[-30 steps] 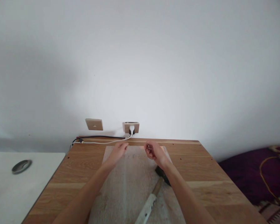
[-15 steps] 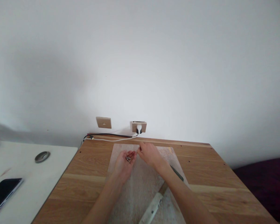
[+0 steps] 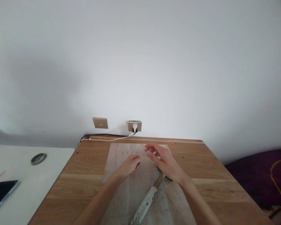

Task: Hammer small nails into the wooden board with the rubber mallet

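Observation:
My left hand point(image 3: 129, 164) rests palm down on a pale board point(image 3: 121, 153) with its fingers curled closed; whatever is inside them is hidden. Just to its right, my right hand point(image 3: 165, 161) hovers with its fingers stretched out and apart, holding nothing. It is directly over the dark head of a hammer point(image 3: 146, 200), whose paint-smeared wooden handle runs toward me across the board. The board lies on a wooden table point(image 3: 206, 175).
At the table's far edge are a wall socket with a white plug point(image 3: 134, 126), a blank wall plate point(image 3: 100, 122) and cables point(image 3: 103, 137). A white table on the left holds a tape roll point(image 3: 38, 158) and a phone point(image 3: 2, 191). Purple bedding point(image 3: 259, 175) lies to the right.
Half a second ago my left palm faced up with small metal pieces in it and my right fingers pinched beside it. Now the left hand is turned over and closed, and the right has opened above the hammer.

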`<state>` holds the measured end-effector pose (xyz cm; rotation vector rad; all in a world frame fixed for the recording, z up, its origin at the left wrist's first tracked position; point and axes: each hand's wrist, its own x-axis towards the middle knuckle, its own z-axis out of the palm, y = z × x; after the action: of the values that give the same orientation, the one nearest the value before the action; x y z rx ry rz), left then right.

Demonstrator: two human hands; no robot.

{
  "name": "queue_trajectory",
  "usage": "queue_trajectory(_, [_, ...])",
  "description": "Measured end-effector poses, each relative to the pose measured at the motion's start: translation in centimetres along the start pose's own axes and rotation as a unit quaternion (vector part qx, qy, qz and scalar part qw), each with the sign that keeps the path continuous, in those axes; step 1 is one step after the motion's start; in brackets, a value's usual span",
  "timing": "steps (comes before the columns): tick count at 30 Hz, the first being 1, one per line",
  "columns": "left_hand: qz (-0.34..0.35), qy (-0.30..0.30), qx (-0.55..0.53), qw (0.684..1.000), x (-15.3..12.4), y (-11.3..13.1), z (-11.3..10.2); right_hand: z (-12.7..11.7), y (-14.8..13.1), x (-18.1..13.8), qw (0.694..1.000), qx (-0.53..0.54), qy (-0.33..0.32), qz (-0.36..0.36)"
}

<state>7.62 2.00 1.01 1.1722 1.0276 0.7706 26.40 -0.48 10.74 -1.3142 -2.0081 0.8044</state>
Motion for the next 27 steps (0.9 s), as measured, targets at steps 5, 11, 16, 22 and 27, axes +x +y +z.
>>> queue_trajectory(5, [0.064,-0.064,0.274,0.957,0.5,0.9,-0.6,0.0,3.1,-4.7,0.999,0.014,0.017,0.045])
queue_trajectory(11, [0.163,-0.078,0.443,0.878,0.2,-0.1,-0.3,-0.1,5.5,-10.8,0.995,-0.001,0.019,0.102])
queue_trajectory(16, [0.281,-0.032,0.476,0.833,-1.3,-2.9,0.5,1.2,7.7,-14.8,0.981,0.015,0.149,0.124])
queue_trajectory(22, [0.326,-0.006,0.573,0.752,-5.2,-3.6,-0.1,2.7,11.0,-18.4,0.96,-0.105,0.23,0.121])
queue_trajectory(27, [0.341,0.137,0.64,0.675,-11.8,-4.7,-3.0,2.9,15.6,-21.5,0.92,-0.32,0.225,-0.015])
